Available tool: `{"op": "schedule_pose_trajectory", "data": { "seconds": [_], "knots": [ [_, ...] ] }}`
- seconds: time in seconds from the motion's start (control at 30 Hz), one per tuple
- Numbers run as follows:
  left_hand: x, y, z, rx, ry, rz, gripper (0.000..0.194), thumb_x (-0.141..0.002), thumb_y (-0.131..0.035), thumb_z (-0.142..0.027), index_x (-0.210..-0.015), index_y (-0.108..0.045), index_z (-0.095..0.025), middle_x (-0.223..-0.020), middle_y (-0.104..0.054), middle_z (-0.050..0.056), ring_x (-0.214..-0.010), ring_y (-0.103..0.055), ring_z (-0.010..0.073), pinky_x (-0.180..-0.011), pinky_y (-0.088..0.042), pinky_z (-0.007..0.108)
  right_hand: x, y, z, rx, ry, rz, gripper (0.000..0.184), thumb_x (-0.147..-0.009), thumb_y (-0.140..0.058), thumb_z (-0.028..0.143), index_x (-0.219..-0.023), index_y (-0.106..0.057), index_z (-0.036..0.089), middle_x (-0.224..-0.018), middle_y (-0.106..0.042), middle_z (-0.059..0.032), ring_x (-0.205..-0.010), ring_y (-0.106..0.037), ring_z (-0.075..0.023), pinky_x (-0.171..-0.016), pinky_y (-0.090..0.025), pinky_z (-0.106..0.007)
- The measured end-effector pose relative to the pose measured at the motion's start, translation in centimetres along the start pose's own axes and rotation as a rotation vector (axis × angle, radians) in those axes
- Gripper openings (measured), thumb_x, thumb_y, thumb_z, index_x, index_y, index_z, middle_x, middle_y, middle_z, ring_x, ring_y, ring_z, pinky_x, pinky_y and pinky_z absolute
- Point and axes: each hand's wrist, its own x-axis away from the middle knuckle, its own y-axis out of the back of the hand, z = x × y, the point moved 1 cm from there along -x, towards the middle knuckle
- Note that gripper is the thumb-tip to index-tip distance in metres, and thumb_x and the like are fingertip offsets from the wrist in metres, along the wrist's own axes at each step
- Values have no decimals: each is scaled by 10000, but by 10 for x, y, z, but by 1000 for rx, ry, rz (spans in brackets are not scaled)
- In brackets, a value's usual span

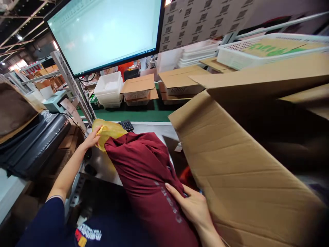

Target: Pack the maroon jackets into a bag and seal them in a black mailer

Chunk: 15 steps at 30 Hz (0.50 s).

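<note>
A large dark red fabric bag with pale lettering down its side lies slanted across the middle, its gathered end pointing away from me. My right hand grips its right side near the lettering, thumb on top and the other fingers partly hidden. Beyond the bag's far end, my left hand pinches a crumpled yellow translucent plastic bag. The yellow plastic touches or overlaps the red fabric; I cannot tell whether one is inside the other.
On the right, a big open cardboard box stands close to my right hand. A monitor hangs above the bench, with a keyboard below. White trays line the green surface. Black wrapped packages lie left.
</note>
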Motion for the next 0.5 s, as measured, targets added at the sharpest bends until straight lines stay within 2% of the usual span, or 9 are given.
{"op": "schedule_pose_trajectory", "data": {
  "seconds": [0.07, 0.1, 0.13, 0.17, 0.23, 0.3, 0.37, 0.43, 0.5],
  "knots": [
    [0, -10, 11, 113, 109, 118, 775, -927, -457, -422, -1652, -263, -231, -1534, -535, 171, -623, -717, 167, -680, -643, 402, 4, 7, -3, -23, -5, -54, 526, -701, -717, 688, -856, -838, 200, -806, -792, -74, -732, -748, -284, -656, -602, -324],
    [0, -18, 13, 150, 131, 162, 777, -944, -446, -485, -1655, -253, -238, -1482, -588, 170, -622, -720, 173, -678, -643, 402, 5, 8, -3, -24, 0, -68, 525, -704, -715, 689, -854, -836, 201, -800, -791, -76, -728, -745, -283, -655, -601, -325],
    [-1, -26, 12, 177, 128, 193, 768, -953, -445, -529, -1646, -284, -238, -1442, -625, 160, -718, -752, 195, -743, -647, 405, 5, 7, -2, -13, 10, -71, 524, -712, -705, 697, -848, -834, 207, -796, -790, -76, -720, -741, -279, -650, -597, -328],
    [-3, -34, 10, 187, 98, 205, 740, -963, -441, -549, -1625, -340, -235, -1438, -632, 148, -897, -770, 219, -860, -636, 408, 5, 5, -2, 7, 26, -66, 522, -724, -690, 707, -832, -829, 216, -790, -788, -74, -704, -733, -273, -640, -589, -333],
    [-9, -48, 1, 175, 21, 210, 646, -976, -449, -534, -1545, -488, -230, -1508, -578, 115, -1265, -660, 231, -1098, -528, 399, 5, -1, 0, 69, 89, -51, 518, -753, -652, 728, -775, -808, 234, -753, -776, -67, -659, -703, -254, -625, -565, -346],
    [-19, -56, -13, 120, -32, 242, 559, -980, -476, -489, -1465, -584, -234, -1565, -520, 74, -1411, -541, 226, -1210, -413, 387, 6, -7, -1, 131, 194, -30, 510, -796, -614, 722, -703, -768, 245, -699, -746, -56, -620, -663, -232, -634, -544, -359],
    [-31, -60, -31, -7, -53, 266, 502, -983, -494, -434, -1425, -624, -232, -1550, -535, 60, -1422, -531, 238, -1230, -383, 387, 8, -13, -5, 175, 320, 6, 478, -844, -596, 674, -669, -728, 249, -662, -713, -51, -614, -635, -225, -654, -527, -371],
    [-41, -65, -56, -137, -68, 297, 487, -1004, -459, -375, -1434, -616, -208, -1565, -513, 59, -1445, -503, 250, -1240, -360, 388, 11, -19, -10, 222, 431, 55, 443, -876, -597, 617, -644, -689, 251, -625, -674, -55, -609, -612, -227, -648, -500, -372],
    [-45, -72, -86, -194, -96, 395, 518, -1035, -372, -333, -1469, -574, -135, -1616, -430, 83, -1487, -444, 255, -1259, -320, 391, 12, -27, -15, 271, 548, 85, 460, -898, -594, 593, -600, -635, 245, -574, -621, -52, -575, -575, -214, -616, -460, -353]
  ]
}}
